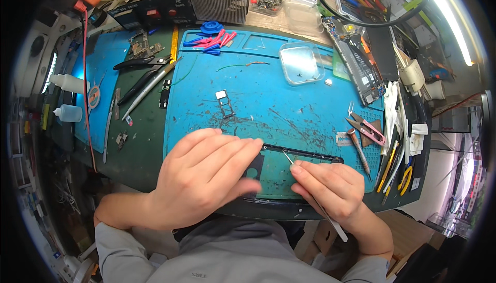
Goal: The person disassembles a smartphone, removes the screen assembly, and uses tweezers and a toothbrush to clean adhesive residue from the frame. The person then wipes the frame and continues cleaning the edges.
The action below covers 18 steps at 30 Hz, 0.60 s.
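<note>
My left hand grips the left end of a thin black frame, which looks like a phone's middle frame. The blue mat shows through its open middle. Fingertips rest on the frame's far edge, and the thumb lies nearer me. In my right hand is a pair of metal tweezers, pinched between thumb and fingers. Their tip meets or hovers just over the frame's far rail; I cannot tell which. Beyond my left hand lies a small black card tray with a white square at one end.
The blue work mat covers the bench. Pink and blue clips and a clear plastic box lie farther back. Black cutters are at left. Pink-handled snips, pliers and a circuit board are at right.
</note>
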{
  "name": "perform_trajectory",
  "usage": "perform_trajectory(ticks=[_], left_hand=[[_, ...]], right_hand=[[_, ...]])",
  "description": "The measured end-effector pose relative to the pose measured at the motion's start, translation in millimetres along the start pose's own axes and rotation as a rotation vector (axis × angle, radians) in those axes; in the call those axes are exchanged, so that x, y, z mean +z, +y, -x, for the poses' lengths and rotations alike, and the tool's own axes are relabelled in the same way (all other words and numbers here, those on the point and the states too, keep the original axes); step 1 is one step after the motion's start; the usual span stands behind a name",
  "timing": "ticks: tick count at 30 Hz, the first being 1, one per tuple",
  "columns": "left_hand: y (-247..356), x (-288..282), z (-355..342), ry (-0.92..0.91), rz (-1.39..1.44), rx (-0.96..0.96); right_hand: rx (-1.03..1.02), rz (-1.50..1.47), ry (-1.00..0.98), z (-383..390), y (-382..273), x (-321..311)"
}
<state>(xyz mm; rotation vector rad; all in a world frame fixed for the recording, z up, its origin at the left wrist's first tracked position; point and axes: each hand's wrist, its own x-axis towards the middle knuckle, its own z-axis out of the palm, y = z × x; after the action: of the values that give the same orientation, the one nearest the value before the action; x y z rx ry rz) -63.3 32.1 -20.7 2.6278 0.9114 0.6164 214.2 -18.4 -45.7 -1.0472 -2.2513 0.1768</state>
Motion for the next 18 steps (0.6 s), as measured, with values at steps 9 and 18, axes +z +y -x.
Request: perform_trajectory(ticks=[9, 18], left_hand=[[-2.8, 21.1, -17.2, 0.121, 0.050, 0.073], [-2.7, 22.4, -17.0, 0.113, 0.003, 0.064]], right_hand=[[0.136, -0.187, -0.001, -3.7, 4.2, -5.4], [0.159, -0.214, -0.012, -5.5, 4.4, -4.7]])
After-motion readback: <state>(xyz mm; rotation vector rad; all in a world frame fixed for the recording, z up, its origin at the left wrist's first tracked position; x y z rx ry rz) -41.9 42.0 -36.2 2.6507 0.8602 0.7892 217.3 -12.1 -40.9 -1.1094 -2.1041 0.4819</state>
